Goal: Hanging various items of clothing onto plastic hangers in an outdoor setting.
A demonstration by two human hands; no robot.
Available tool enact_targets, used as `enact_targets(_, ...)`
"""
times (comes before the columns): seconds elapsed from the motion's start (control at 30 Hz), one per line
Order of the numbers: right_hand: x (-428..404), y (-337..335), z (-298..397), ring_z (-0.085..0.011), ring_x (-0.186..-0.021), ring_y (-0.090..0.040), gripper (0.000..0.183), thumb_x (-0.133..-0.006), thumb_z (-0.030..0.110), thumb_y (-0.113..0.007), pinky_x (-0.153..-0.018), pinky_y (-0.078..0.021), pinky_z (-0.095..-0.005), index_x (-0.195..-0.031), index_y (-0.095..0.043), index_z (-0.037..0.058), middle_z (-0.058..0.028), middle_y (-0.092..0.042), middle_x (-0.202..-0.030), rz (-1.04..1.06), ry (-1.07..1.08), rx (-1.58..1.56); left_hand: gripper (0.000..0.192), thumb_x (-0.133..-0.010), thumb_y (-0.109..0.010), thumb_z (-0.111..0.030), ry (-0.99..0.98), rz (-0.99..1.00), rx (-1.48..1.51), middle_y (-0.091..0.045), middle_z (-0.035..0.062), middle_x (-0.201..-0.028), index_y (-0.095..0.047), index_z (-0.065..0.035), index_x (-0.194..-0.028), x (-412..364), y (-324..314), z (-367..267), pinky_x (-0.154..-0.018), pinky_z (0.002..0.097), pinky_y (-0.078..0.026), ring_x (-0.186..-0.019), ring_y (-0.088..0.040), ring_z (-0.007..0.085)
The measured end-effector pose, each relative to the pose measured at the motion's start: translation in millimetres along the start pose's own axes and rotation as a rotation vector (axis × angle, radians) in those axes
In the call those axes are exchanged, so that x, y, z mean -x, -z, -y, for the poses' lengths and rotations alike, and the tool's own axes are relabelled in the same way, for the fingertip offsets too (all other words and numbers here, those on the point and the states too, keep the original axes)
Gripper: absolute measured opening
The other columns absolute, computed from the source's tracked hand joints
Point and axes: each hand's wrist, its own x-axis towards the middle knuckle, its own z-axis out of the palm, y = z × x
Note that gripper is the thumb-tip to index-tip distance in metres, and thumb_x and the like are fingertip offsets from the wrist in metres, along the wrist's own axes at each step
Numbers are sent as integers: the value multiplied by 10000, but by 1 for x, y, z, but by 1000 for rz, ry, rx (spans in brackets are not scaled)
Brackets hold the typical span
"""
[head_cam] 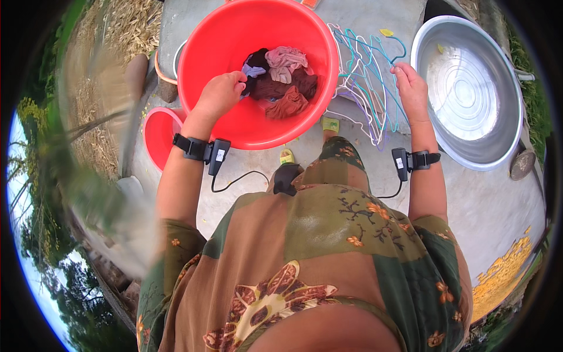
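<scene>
My right hand grips a teal hanger just below its hook, to the right of the red basin. The hanger's lower part overlaps a heap of wire hangers in white, turquoise and purple. Over the left side of the large red plastic basin, my left hand has its fingers curled beside the damp-looking clothes. Whether it pinches the dark cloth there is hard to see. Among the clothes in the basin are a pink garment, a reddish-brown one and a dark brown one.
A wide metal basin stands at the right, with a yellow leaf inside. To the left, a smaller pink-red bucket sits beside the red basin. Yellow grain lies on the concrete at lower right. Cables run from both wrist straps.
</scene>
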Motion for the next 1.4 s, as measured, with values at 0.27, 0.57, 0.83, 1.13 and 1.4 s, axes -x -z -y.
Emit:
enact_targets(0.27, 30, 33, 55, -10, -539, -395, 264, -932, 110, -521, -468, -323, -174, -1181, -590, 57, 49, -497, -663, 56, -151, -556, 353, -844, -622, -257, 192, 273, -198, -651, 185, -1068, -610, -29, -1113, -85, -53, 44, -871, 430, -491, -1018, -612, 353)
enact_targets(0.57, 37, 46, 107, -60, -565, -469, 149, -892, 37, -537, -470, -359, -185, -1038, -565, 23, -42, -564, -785, 4, -35, -568, 340, -815, -539, -115, 199, 334, -89, -622, 173, -1153, -593, -62, -1146, -102, -40, 42, -893, 396, -473, -1065, -599, 325)
enact_targets(0.83, 38, 46, 159, -29, -541, -343, 271, -966, 253, -501, -439, -212, -174, -783, -499, 53, -29, -511, -758, 190, -37, -637, 288, -923, -555, -149, 106, -51, 1096, -646, 70, -1023, -580, 4, -1166, 1, 82, -8, -865, 283, -465, -975, -595, 137)
enact_targets(1.13, 77, 33, 237, -36, -501, -306, 351, -976, 293, -424, -440, -212, -178, -698, -382, 82, -39, -454, -691, 390, 44, -609, 285, -902, -608, -207, -437, 71, 303, -664, 61, -934, -607, -38, -1132, 117, 145, -73, -692, 295, -493, -773, -638, 203)
enact_targets(1.4, 132, 11, 250, -39, -501, -290, 349, -965, 230, -427, -439, -224, -180, -665, -384, 57, -56, -444, -650, 625, -12, -459, 194, -777, -623, -160, -639, 231, -170, -535, 75, -690, -584, -116, -962, 205, 86, -80, -493, 392, -475, -595, -605, 278)
